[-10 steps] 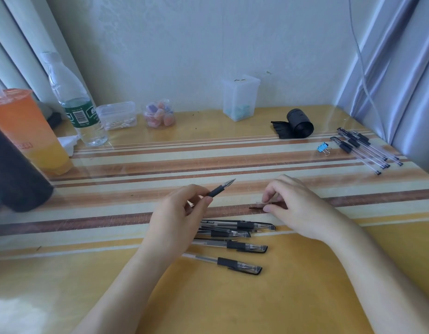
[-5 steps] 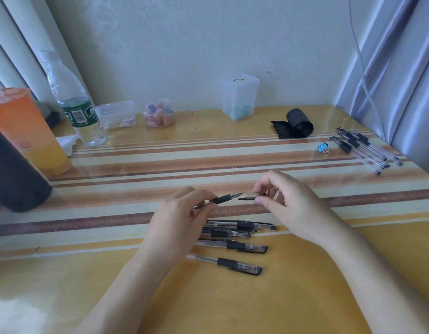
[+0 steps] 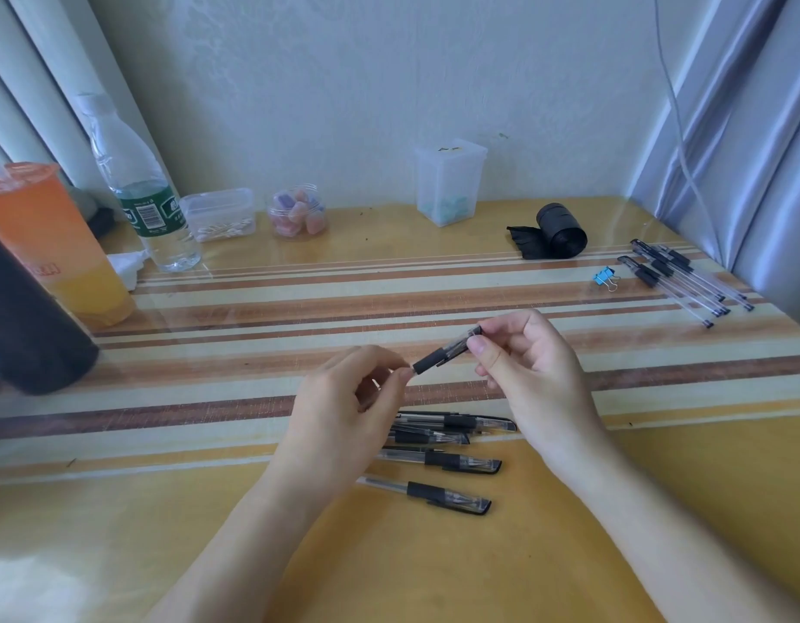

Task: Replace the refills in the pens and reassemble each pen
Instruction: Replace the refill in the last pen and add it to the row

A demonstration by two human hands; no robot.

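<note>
- Nearest: two bare forearms came in from the bottom edge over a glossy yellow wooden table (image 3: 434, 568).
- Several clear-barrelled pens with black grips and caps (image 3: 438, 461) lay loose on the table just below the hands. They were roughly parallel, caps to the right. The farthest ones overlapped, and the left hand hid part of them.
- The left hand (image 3: 339, 415) had its fingers curled. Thumb and forefinger tips pinched the lower end of a clear plastic pen with a black rubber grip (image 3: 443, 353).
- The right hand (image 3: 530, 375) pinched the upper, clear end of the same pen with thumb and forefinger. Its other fingers were loosely curled.
- That pen was off the table, held in the air between both hands and tilted up to the right, above a brown-and-cream striped mat (image 3: 254, 308).
- Left edge: a dark cylindrical object (image 3: 29, 326), detail unreadable. Behind it stood a plastic cup of orange drink (image 3: 52, 245) and a crumpled white tissue (image 3: 126, 265).
- Far right: a row of clear pens with black ends (image 3: 681, 281) lay side by side near the table edge. A small blue binder clip (image 3: 604, 276) sat just to their left, and a black roll of plastic bags (image 3: 562, 229) lay farther back.
- Along the wall: a tall clear plastic box (image 3: 449, 186), a small clear jar of pastel pieces (image 3: 297, 213), a low clear lidded tub (image 3: 218, 213) and a clear water bottle with a green label (image 3: 141, 191).
</note>
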